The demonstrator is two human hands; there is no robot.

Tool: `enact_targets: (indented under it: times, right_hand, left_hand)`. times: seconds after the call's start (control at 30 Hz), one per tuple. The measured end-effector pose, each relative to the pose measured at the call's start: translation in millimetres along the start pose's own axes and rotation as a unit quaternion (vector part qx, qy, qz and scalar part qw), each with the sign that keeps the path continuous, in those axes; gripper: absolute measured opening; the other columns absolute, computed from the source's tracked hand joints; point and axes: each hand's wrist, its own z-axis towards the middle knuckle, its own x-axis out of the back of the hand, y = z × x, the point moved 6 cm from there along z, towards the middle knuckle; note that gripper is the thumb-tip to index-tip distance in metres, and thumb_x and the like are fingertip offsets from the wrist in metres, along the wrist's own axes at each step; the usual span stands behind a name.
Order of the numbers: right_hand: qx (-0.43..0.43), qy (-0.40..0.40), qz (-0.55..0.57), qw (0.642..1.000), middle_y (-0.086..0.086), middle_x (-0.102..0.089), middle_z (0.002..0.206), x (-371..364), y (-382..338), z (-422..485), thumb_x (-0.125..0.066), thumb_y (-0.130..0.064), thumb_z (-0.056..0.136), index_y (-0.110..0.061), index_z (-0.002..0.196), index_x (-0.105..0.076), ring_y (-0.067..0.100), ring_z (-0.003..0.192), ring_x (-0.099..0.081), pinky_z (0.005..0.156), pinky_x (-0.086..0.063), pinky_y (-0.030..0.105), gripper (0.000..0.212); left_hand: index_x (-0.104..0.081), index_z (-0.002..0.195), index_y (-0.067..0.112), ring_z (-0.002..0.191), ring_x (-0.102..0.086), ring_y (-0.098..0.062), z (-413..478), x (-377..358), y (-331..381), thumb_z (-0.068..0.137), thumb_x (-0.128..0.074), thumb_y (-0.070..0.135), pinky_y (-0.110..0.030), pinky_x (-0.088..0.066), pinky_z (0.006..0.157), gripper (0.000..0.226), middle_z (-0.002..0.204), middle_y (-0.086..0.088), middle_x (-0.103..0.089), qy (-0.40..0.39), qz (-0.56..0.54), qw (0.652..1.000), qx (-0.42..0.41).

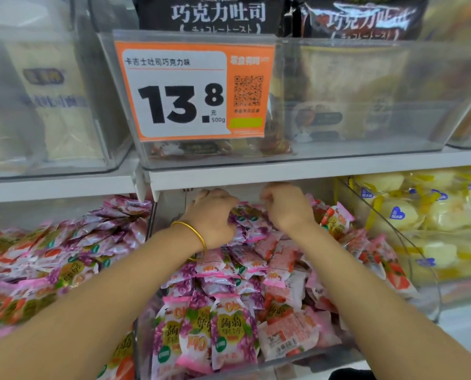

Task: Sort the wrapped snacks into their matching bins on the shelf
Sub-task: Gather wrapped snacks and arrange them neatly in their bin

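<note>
Reaching below the orange price tag (193, 90), left hand (212, 215) and right hand (286, 207) curl, any grip indiscernible, over the clear bin (143, 338) where grape snacks (228, 327) and strawberry snacks (289, 330) lie mixed, sorting apparently far from finished.

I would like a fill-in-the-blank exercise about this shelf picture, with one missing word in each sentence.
1. The gold bangle sits on the person's ___ wrist.
2. The orange price tag shows the number ___.
3. The left hand and the right hand reach into the ___ bin below the white shelf board.
4. The snacks in the right-hand bin have ___ wrappers.

Missing words: left; 13.8; middle; yellow.
</note>
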Motion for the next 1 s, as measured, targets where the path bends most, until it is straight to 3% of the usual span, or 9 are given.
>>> enact_targets:
  times: [0.1, 0.2, 0.27, 0.37, 0.5, 0.7, 0.83, 1.0]
  right_hand:
    - [0.017, -0.047, -0.047, 0.998, 0.009, -0.054, 0.132, 20.0, 29.0, 11.7, -0.046, -0.01, 0.092, -0.018, 0.121, -0.058, 0.029, 0.121, -0.049, 0.099, -0.043, 0.038, 0.032]
    - [0.045, -0.191, -0.133, 0.971, 0.004, -0.039, 0.147, 7.7, 41.2, 5.3, -0.049, -0.041, 0.092, -0.025, 0.14, -0.039, 0.026, 0.132, -0.037, 0.105, -0.037, 0.039, 0.051]
    - [0.041, -0.244, -0.175, 0.953, 0.001, -0.03, 0.151, -1.7, 47.1, -1.2, -0.047, -0.053, 0.09, -0.032, 0.145, -0.028, 0.028, 0.136, -0.028, 0.107, -0.034, 0.042, 0.062]
    - [0.066, -0.225, -0.183, 0.955, 0.004, -0.037, 0.142, 3.1, 49.4, -2.4, -0.049, -0.045, 0.091, -0.034, 0.139, -0.038, 0.03, 0.13, -0.033, 0.104, -0.037, 0.042, 0.051]
    - [0.082, -0.198, -0.146, 0.966, 0.003, -0.05, 0.132, 26.0, 61.3, -18.9, -0.058, -0.033, 0.087, -0.031, 0.129, -0.053, 0.023, 0.123, -0.044, 0.102, -0.037, 0.031, 0.042]
    - [0.094, -0.19, -0.123, 0.97, -0.002, -0.046, 0.132, 48.2, 64.7, -54.2, -0.047, -0.029, 0.093, -0.03, 0.133, -0.051, 0.015, 0.128, -0.037, 0.102, -0.022, 0.02, 0.04]
    - [0.075, -0.187, -0.107, 0.974, -0.004, -0.041, 0.136, 51.3, 67.9, -68.4, -0.035, -0.031, 0.097, -0.032, 0.135, -0.048, 0.019, 0.128, -0.036, 0.106, -0.028, 0.027, 0.04]
    - [0.078, -0.132, -0.103, 0.983, -0.007, -0.038, 0.139, 55.7, 63.7, -86.3, -0.023, -0.04, 0.096, -0.035, 0.137, -0.044, 0.018, 0.127, -0.039, 0.104, -0.033, 0.028, 0.047]
  left_hand:
    - [-0.019, 0.149, 0.027, 0.144, -0.01, -0.024, 4.5, -7.6, 24.1, 0.094, -0.047, 0.033, -0.041, -0.016, 0.117, 0.062, 0.157, -0.003, -0.014, -0.027, 0.022, 0.998, -0.049]
    - [-0.01, 0.15, 0.031, 0.146, -0.001, -0.023, 9.5, -27.5, 27.3, 0.096, -0.039, 0.045, -0.044, -0.01, 0.118, 0.063, 0.159, -0.002, -0.002, -0.078, 0.05, 0.995, -0.037]
    - [-0.008, 0.15, 0.03, 0.146, -0.001, -0.024, 10.7, -36.2, 22.9, 0.095, -0.04, 0.046, -0.045, -0.01, 0.118, 0.065, 0.159, -0.001, -0.002, -0.082, 0.064, 0.994, -0.032]
    - [-0.008, 0.15, 0.03, 0.146, -0.002, -0.024, 9.1, -37.9, 20.3, 0.095, -0.042, 0.044, -0.045, -0.011, 0.118, 0.066, 0.159, 0.0, -0.002, -0.075, 0.069, 0.994, -0.037]
    - [-0.008, 0.15, 0.03, 0.146, -0.002, -0.023, 9.1, -37.4, 21.5, 0.095, -0.041, 0.044, -0.044, -0.011, 0.118, 0.066, 0.159, 0.001, -0.003, -0.072, 0.073, 0.994, -0.035]
    - [-0.019, 0.148, 0.03, 0.145, -0.003, -0.023, 7.4, -27.4, 29.5, 0.097, -0.032, 0.048, -0.043, -0.009, 0.118, 0.056, 0.158, 0.0, -0.008, -0.057, 0.073, 0.995, -0.021]
    - [-0.037, 0.142, 0.02, 0.139, -0.021, -0.023, 19.7, -10.2, 58.7, 0.099, -0.034, 0.037, -0.04, -0.02, 0.113, 0.046, 0.152, -0.002, -0.028, 0.018, 0.094, 0.993, -0.064]
    - [-0.043, 0.134, 0.016, 0.125, -0.044, -0.028, 61.8, -24.9, 79.3, 0.098, -0.039, 0.024, -0.041, -0.033, 0.101, 0.038, 0.136, -0.009, -0.049, -0.007, 0.104, 0.992, -0.071]
